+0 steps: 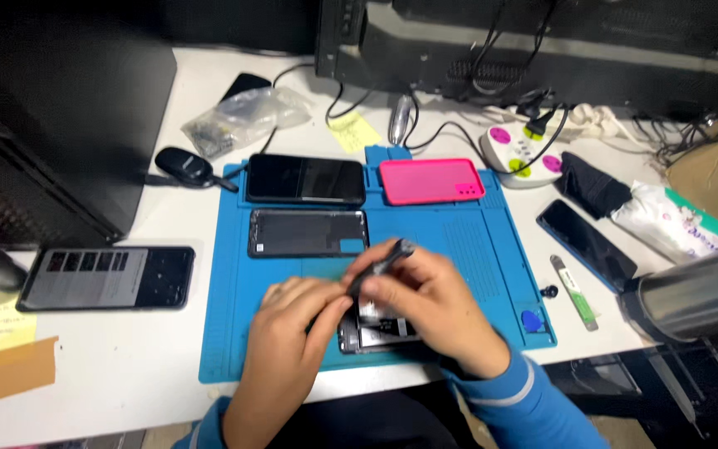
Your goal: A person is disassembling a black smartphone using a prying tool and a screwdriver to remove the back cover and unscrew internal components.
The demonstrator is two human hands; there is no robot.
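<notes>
On the blue mat (459, 241) near the tabletop's front edge, the left hand (288, 333) grips the opened phone (376, 333), mostly hidden under both hands, while the right hand (430, 303) pinches a dark slim tool (384, 259), its tip unseen.

A lit phone screen (108, 278) lies left on the surface; a clear plastic bag (245, 118) behind; a yellow note (355, 132) near the monitor.
</notes>
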